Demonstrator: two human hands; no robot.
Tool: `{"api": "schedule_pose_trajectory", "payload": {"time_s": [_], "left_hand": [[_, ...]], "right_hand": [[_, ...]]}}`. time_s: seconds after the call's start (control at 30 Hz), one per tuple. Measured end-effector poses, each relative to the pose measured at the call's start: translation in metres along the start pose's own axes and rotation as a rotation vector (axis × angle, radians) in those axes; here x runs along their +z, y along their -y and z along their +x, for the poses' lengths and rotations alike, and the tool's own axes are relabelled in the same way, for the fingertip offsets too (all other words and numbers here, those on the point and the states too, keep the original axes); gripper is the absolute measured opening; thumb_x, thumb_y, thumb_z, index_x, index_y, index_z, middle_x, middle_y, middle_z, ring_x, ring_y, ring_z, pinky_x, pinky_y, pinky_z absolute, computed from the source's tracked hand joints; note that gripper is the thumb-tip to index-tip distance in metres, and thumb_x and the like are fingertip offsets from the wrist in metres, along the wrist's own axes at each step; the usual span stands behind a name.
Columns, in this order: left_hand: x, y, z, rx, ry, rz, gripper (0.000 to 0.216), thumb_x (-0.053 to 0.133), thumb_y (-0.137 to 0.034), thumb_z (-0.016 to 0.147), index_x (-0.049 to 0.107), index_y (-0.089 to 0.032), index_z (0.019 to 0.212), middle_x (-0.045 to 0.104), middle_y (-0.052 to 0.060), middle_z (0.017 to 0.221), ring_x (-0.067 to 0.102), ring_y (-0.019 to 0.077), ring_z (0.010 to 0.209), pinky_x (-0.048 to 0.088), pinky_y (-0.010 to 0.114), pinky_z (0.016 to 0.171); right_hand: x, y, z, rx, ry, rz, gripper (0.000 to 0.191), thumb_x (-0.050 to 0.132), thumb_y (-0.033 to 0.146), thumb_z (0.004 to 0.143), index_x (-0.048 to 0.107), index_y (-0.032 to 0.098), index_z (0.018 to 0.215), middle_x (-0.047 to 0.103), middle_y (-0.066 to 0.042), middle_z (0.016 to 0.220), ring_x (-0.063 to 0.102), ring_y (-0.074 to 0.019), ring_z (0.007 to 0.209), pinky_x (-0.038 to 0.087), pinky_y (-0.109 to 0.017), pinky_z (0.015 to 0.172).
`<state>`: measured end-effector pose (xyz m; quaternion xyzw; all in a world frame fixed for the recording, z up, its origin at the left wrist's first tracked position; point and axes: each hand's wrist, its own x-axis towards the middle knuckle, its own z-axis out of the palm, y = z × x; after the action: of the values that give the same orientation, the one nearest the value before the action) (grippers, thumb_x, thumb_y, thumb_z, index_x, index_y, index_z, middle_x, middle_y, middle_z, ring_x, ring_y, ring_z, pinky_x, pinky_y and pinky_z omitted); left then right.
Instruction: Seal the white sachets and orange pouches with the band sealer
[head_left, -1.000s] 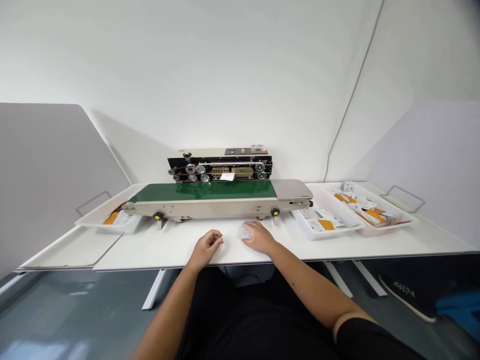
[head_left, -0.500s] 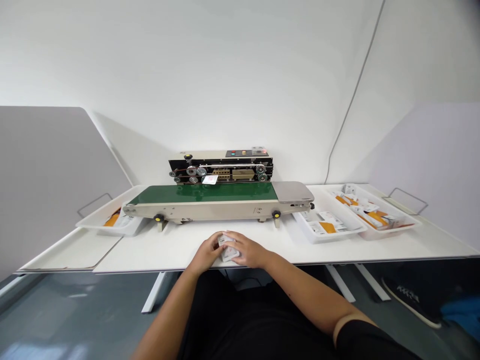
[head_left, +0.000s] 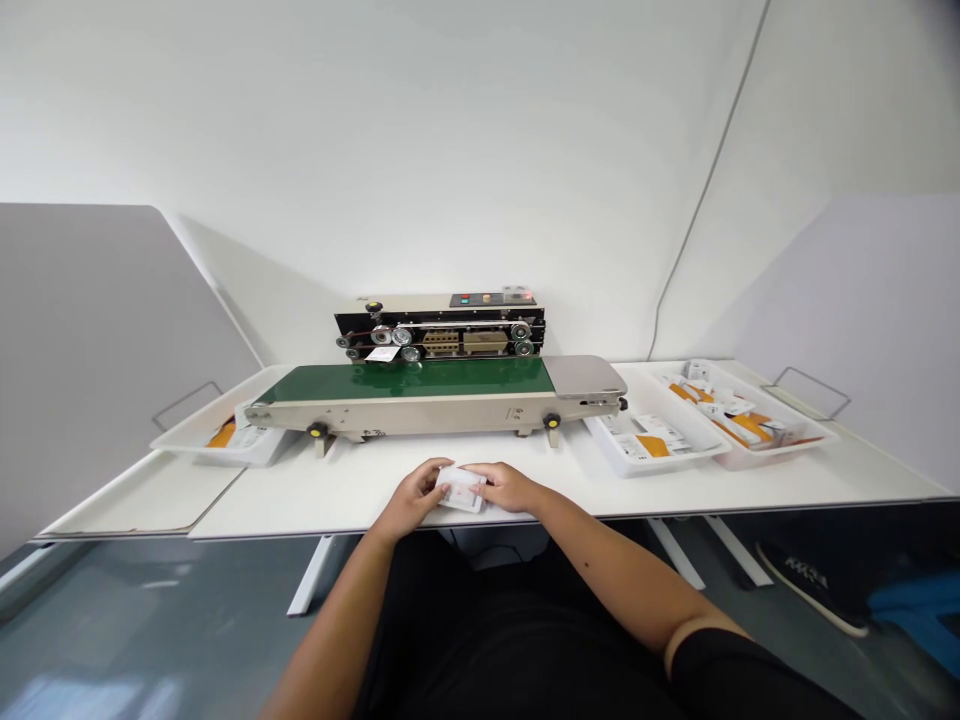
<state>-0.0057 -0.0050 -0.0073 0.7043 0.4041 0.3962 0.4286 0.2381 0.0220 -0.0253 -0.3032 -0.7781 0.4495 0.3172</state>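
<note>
Both my hands hold a small white packet (head_left: pixel 462 489) with faint print, just above the front edge of the table. My left hand (head_left: pixel 411 498) grips its left side with the thumb on top. My right hand (head_left: pixel 511 489) pinches the right side between thumb and fingers. Behind them stands a band sealing machine (head_left: pixel 442 415) with a green conveyor belt (head_left: pixel 405 381). Another white packet (head_left: pixel 382 354) sticks out from the rollers at the left part of the sealing head.
A white tray (head_left: pixel 169 437) with orange and white packets stands at the left end of the machine. Two more trays, a nearer one (head_left: pixel 637 466) and a farther one (head_left: pixel 814 437), hold packets at the right. Grey partitions flank the table (head_left: pixel 300 500). A shoe (head_left: pixel 814 590) shows at lower right.
The packet in the sealing head has travelled left along the rollers. In my hands the packet has turned flatter, and my right hand has shifted to its right edge.
</note>
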Motion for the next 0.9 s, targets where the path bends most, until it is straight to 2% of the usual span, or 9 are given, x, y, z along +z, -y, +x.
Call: {"api": "schedule_pose_trajectory", "payload": {"time_s": [0.07, 0.33, 0.43, 0.53, 0.6, 0.67, 0.8, 0.83, 0.9], "left_hand": [[0.000, 0.001, 0.000, -0.027, -0.003, -0.014, 0.038, 0.069, -0.046, 0.090, 0.060, -0.020, 0.117, 0.053, -0.006, 0.068, 0.053, 0.0149, 0.061, 0.040, 0.025, 0.059], [0.003, 0.003, 0.004, -0.059, -0.046, -0.080, 0.034, 0.073, -0.044, 0.085, 0.051, -0.022, 0.101, 0.055, -0.009, 0.061, 0.054, 0.0125, 0.055, 0.038, 0.022, 0.056], [0.003, 0.004, 0.003, -0.054, -0.054, -0.099, 0.035, 0.075, -0.043, 0.084, 0.050, -0.023, 0.098, 0.056, -0.009, 0.060, 0.053, 0.0117, 0.053, 0.037, 0.021, 0.054], [0.002, 0.005, 0.003, -0.034, -0.057, -0.126, 0.037, 0.073, -0.046, 0.085, 0.047, -0.023, 0.097, 0.058, -0.008, 0.062, 0.055, 0.0119, 0.053, 0.040, 0.022, 0.055], [0.001, 0.006, 0.004, -0.016, -0.065, -0.151, 0.039, 0.070, -0.050, 0.087, 0.045, -0.023, 0.100, 0.062, -0.006, 0.068, 0.057, 0.0123, 0.055, 0.044, 0.023, 0.058], [0.001, 0.007, 0.004, -0.004, -0.075, -0.173, 0.041, 0.067, -0.052, 0.089, 0.044, -0.023, 0.105, 0.066, -0.003, 0.076, 0.057, 0.0122, 0.057, 0.046, 0.025, 0.059], [0.001, 0.009, 0.005, 0.011, -0.085, -0.202, 0.040, 0.066, -0.051, 0.090, 0.045, -0.023, 0.109, 0.066, -0.001, 0.080, 0.056, 0.0118, 0.059, 0.044, 0.024, 0.058], [0.001, 0.009, 0.004, 0.013, -0.087, -0.205, 0.040, 0.067, -0.051, 0.090, 0.046, -0.022, 0.109, 0.066, -0.001, 0.080, 0.055, 0.0118, 0.059, 0.044, 0.024, 0.058], [0.001, 0.008, 0.004, 0.017, -0.091, -0.209, 0.040, 0.068, -0.050, 0.089, 0.047, -0.022, 0.108, 0.067, -0.001, 0.080, 0.055, 0.0119, 0.059, 0.043, 0.024, 0.058]], "right_hand": [[-0.001, -0.003, 0.001, 0.025, -0.018, 0.049, 0.044, 0.062, 0.031, 0.091, 0.066, 0.025, 0.135, 0.071, -0.006, 0.126, 0.069, -0.0230, 0.102, 0.054, -0.037, 0.093], [0.003, -0.017, 0.003, 0.072, -0.104, 0.192, 0.034, 0.064, 0.032, 0.088, 0.070, 0.022, 0.121, 0.073, -0.002, 0.092, 0.065, -0.0167, 0.074, 0.054, -0.028, 0.070], [0.001, -0.018, 0.002, 0.117, -0.062, 0.202, 0.031, 0.066, 0.030, 0.087, 0.068, 0.022, 0.117, 0.070, 0.001, 0.079, 0.064, -0.0148, 0.064, 0.051, -0.026, 0.062], [-0.016, -0.006, 0.005, 0.184, 0.023, 0.178, 0.028, 0.069, 0.027, 0.083, 0.067, 0.021, 0.111, 0.069, 0.002, 0.072, 0.063, -0.0139, 0.057, 0.048, -0.023, 0.054], [-0.041, 0.009, 0.010, 0.189, -0.015, 0.193, 0.028, 0.071, 0.026, 0.080, 0.066, 0.019, 0.107, 0.069, 0.002, 0.069, 0.063, -0.0135, 0.055, 0.048, -0.022, 0.052], [-0.075, 0.028, 0.018, 0.152, -0.183, 0.252, 0.029, 0.071, 0.027, 0.079, 0.065, 0.018, 0.107, 0.069, 0.002, 0.069, 0.063, -0.0125, 0.054, 0.048, -0.021, 0.052], [-0.150, 0.055, 0.034, 0.017, -0.789, 0.313, 0.029, 0.063, 0.025, 0.082, 0.064, 0.018, 0.110, 0.071, 0.000, 0.072, 0.061, -0.0101, 0.055, 0.045, -0.017, 0.050], [-0.166, 0.057, 0.038, 0.026, -0.927, 0.315, 0.029, 0.061, 0.022, 0.082, 0.064, 0.017, 0.111, 0.070, 0.000, 0.069, 0.060, -0.0101, 0.055, 0.045, -0.017, 0.049], [-0.188, 0.056, 0.045, 0.094, -1.077, 0.311, 0.033, 0.057, 0.015, 0.080, 0.064, 0.015, 0.112, 0.069, 0.000, 0.067, 0.060, -0.0103, 0.053, 0.045, -0.016, 0.048]]}}
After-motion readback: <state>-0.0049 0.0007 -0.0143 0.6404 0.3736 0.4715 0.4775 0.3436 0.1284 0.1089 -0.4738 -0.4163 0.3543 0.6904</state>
